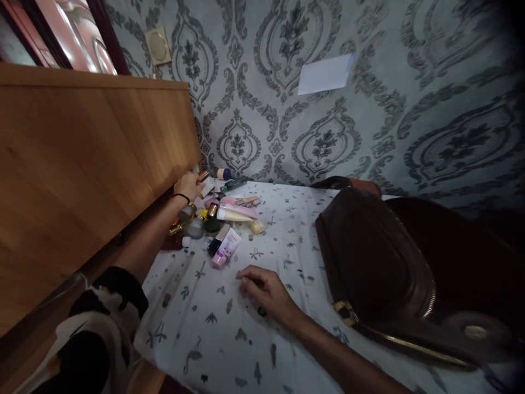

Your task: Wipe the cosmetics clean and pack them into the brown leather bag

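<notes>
My left hand (190, 185), with a dark band at the wrist, reaches to the far left corner of the cloth-covered table (241, 334). Its fingers close around a small bottle with a coppery cap (203, 176), and the hand hides part of it. Beside it lies a cluster of cosmetics: a cream-coloured tube (233, 215), a pink-and-white tube (227, 249), a dark green jar (212, 225) and a frosted bottle (194, 227). Nearer to me, my right hand (266, 293) rests over the cloth, fingers curled together with nothing visible in them.
A large dark brown leather bag (369, 257) stands on the right. The wooden panel (94, 148) borders the left side. Patterned wallpaper (270, 126) rises behind, with a white paper (326, 75) on it. A dark green tube (234, 183) lies near the wall.
</notes>
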Demonstrator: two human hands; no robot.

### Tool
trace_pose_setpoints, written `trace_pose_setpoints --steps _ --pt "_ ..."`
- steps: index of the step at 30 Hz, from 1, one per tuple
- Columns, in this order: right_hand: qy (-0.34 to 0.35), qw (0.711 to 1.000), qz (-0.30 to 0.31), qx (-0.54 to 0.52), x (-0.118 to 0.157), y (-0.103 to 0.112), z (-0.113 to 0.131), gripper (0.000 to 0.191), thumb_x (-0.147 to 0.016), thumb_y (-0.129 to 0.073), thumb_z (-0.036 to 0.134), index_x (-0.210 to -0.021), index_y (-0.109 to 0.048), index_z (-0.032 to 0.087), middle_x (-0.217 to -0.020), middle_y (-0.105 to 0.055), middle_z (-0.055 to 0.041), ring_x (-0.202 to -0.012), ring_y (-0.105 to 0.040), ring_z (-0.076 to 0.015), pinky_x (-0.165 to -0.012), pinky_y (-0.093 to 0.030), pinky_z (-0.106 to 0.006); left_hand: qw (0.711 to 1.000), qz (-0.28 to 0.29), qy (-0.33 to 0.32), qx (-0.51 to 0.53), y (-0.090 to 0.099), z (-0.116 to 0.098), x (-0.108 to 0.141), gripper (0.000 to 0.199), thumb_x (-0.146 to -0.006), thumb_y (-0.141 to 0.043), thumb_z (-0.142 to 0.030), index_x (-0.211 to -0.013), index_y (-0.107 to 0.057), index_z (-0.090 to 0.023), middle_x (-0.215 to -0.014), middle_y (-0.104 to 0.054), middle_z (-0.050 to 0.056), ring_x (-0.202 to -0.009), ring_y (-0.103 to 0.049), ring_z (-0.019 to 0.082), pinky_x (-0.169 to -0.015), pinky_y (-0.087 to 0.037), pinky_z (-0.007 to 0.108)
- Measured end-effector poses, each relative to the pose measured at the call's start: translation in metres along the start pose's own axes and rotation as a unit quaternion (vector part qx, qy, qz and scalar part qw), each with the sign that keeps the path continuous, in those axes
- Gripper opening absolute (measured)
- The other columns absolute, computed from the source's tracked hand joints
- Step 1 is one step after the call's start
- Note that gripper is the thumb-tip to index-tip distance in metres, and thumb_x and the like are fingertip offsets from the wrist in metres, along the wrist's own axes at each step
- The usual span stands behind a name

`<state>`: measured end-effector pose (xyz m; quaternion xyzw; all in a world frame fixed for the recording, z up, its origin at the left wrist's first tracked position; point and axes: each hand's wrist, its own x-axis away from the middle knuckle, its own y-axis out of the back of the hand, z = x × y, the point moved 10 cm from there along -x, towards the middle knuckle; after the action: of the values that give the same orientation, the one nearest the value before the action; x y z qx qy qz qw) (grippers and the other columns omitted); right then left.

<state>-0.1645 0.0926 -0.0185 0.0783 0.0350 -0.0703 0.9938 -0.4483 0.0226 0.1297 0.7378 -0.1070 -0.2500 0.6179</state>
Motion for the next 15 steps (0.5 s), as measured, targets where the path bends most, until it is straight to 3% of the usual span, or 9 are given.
trace_pose_setpoints --steps 4,7,9,11,13,15 --pt "-0.018 0.996 -0.024 -0.079 -0.001 0.005 -0.004 0.031 -0.084 -0.063 0.047 -0.090 -0.068 0.017 -0.073 -0.068 -0.0030 -0.065 -0.059 -0.0140 -0.060 -0.044 -0.025 0.993 -0.075 -0.084 0.027 0.028 -0.032 0.054 0.025 -0.095 -0.049 -0.035 -0.113 -0.058 -0.021 -0.121 -0.060 0.008 -0.110 -0.059 0.023 -0.091 -0.047 0.032" --pt "-0.064 0.962 -0.047 -0.260 -0.004 0.006 -0.011 0.050 -0.078 -0.068 0.060 -0.105 -0.065 0.018 -0.088 -0.072 -0.0068 -0.074 -0.068 -0.0187 -0.062 -0.050 -0.027 0.970 -0.121 -0.198 0.076 0.036 -0.069 0.116 0.020 -0.095 -0.046 -0.032 -0.107 -0.059 -0.021 -0.107 -0.060 0.007 -0.100 -0.059 0.022 -0.089 -0.047 0.033" --pt "-0.112 0.911 -0.047 -0.394 -0.004 0.002 -0.016 0.057 -0.079 -0.065 0.066 -0.114 -0.060 0.020 -0.100 -0.072 -0.0097 -0.086 -0.072 -0.0228 -0.069 -0.054 -0.032 0.955 -0.120 -0.252 0.097 0.030 -0.091 0.159 0.022 -0.098 -0.042 -0.032 -0.106 -0.060 -0.021 -0.105 -0.060 0.009 -0.102 -0.058 0.024 -0.088 -0.048 0.035" --pt "-0.148 0.864 -0.041 -0.480 -0.003 -0.003 -0.018 0.053 -0.086 -0.055 0.067 -0.111 -0.059 0.020 -0.102 -0.073 -0.0105 -0.090 -0.072 -0.0230 -0.076 -0.056 -0.035 0.950 -0.071 -0.288 0.101 0.010 -0.110 0.194 0.026 -0.100 -0.038 -0.031 -0.101 -0.062 -0.022 -0.103 -0.061 0.010 -0.101 -0.058 0.026 -0.088 -0.048 0.038" --pt "-0.171 0.840 -0.049 -0.512 0.000 -0.003 -0.019 0.047 -0.093 -0.046 0.062 -0.101 -0.061 0.019 -0.095 -0.074 -0.0091 -0.080 -0.072 -0.0199 -0.075 -0.057 -0.034 0.935 -0.022 -0.335 0.114 -0.009 -0.126 0.223 0.024 -0.099 -0.042 -0.037 -0.103 -0.062 -0.025 -0.102 -0.064 0.009 -0.099 -0.059 0.026 -0.085 -0.051 0.039" --pt "-0.188 0.831 -0.068 -0.519 0.007 0.001 -0.022 0.038 -0.098 -0.044 0.052 -0.096 -0.062 0.018 -0.090 -0.074 -0.0069 -0.072 -0.070 -0.0170 -0.068 -0.057 -0.031 0.929 -0.008 -0.348 0.127 -0.022 -0.129 0.237 0.026 -0.096 -0.050 -0.046 -0.109 -0.061 -0.026 -0.106 -0.064 0.007 -0.099 -0.060 0.025 -0.086 -0.052 0.038"
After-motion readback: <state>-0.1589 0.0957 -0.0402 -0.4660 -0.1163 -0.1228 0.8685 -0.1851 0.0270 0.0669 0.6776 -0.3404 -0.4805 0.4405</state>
